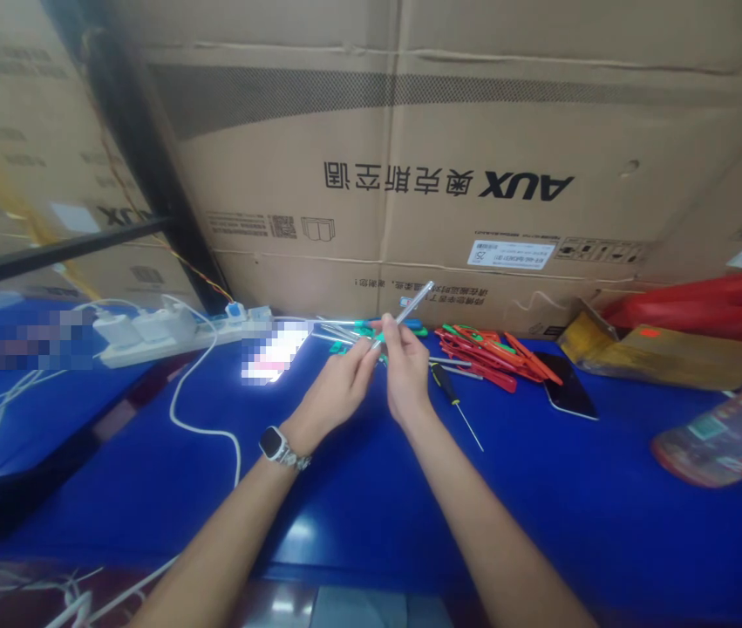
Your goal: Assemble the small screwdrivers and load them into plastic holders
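Note:
My right hand (405,366) is closed round a thin clear-handled screwdriver (413,303) that points up and to the right. My left hand (339,384), with a watch on the wrist, pinches the lower end of the same tool beside the right fingers. Both hands are raised a little above the blue table (357,488). Just behind them lie several green-handled tools (357,330). To the right is a pile of red and orange tools (494,353). A black and yellow screwdriver (452,397) lies on the table beside my right wrist.
A large cardboard box (410,157) stands along the back edge. A white power strip (161,336) with chargers and white cables (204,419) sits at the left. A dark phone (570,392), a brown packet (671,353), red plastic (717,305) and a clear packet (724,436) lie at the right.

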Motion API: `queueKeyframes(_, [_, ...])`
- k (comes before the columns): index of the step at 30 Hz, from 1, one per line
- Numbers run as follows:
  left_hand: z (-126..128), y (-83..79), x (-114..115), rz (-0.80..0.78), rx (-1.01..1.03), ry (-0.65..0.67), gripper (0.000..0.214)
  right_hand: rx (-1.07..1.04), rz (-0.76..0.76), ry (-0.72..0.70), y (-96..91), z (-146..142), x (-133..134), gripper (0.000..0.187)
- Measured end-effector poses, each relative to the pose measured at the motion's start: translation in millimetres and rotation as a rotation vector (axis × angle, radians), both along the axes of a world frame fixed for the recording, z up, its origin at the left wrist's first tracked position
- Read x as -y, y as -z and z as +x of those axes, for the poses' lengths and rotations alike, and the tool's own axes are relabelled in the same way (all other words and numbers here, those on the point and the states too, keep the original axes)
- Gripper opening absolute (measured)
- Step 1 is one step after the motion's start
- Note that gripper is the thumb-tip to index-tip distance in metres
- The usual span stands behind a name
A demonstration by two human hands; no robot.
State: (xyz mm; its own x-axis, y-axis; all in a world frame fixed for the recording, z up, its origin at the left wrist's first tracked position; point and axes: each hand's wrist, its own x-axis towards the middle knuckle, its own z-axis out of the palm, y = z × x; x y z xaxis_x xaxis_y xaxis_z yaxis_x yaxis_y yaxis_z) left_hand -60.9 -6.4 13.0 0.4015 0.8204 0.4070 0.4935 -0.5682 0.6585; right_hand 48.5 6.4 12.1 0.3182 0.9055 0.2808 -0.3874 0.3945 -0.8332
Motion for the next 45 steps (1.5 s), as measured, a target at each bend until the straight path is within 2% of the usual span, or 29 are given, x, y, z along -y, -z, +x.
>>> queueKeyframes(3, [-3.7,1.5,-0.7,-0.039,0.023,0.042,0.034,-0.035,-0.034,-0.082,3.6,12.5,2.4,0.028])
queueKeyframes(5, [-5.4,4.2,-2.0,-0.041,0.028,0.025,0.03,-0.04,-0.04,-0.078,3.6,19.1,5.6,0.028])
queueKeyframes(8, [-6.4,7.1,-4.1,-0.054,0.05,-0.025,0.027,0.153,-0.02,-0.105,4.4,26.8,12.2,0.023])
queueKeyframes(10, [-5.9,6.9,-4.8,-0.139,0.078,0.003,0.026,0.293,0.013,-0.145,6.0,31.6,15.8,0.018])
queueKeyframes(14, [-2.8,4.0,-5.1,-0.286,0.091,0.067,0.025,0.367,0.024,-0.235,8.5,36.0,17.1,0.021])
queueKeyframes(19, [0.9,3.3,-5.0,-0.337,0.092,0.028,0.03,0.282,-0.061,-0.132,8.0,31.4,15.2,0.029])
queueKeyframes(23, [4.6,4.3,-3.6,-0.37,0.195,0.03,0.025,0.368,-0.042,-0.245,6.0,33.6,15.7,0.03])
queueKeyframes(27, [12.0,5.0,-1.0,-0.427,0.268,-0.003,0.019,0.42,-0.037,-0.242,4.1,36.9,13.1,0.032])
queueKeyframes(31, [19.0,5.0,2.1,-0.489,0.351,-0.073,0.04,0.439,-0.017,-0.188,0.1,35.3,9.5,0.035])
queueKeyframes(37, [27.0,5.0,2.3,-0.496,0.396,-0.054,0.054,0.404,-0.033,-0.12,0.3,33.4,6.6,0.04])
queueKeyframes(42, [31.3,9.3,-1.1,-0.419,0.436,-0.029,0.053,0.36,-0.055,-0.235,1.1,32.6,6.6,0.037])
queueKeyframes(45, [32.5,11.4,-1.1,-0.403,0.461,-0.035,0.049,0.351,-0.059,-0.258,1.7,31.1,6.0,0.038])
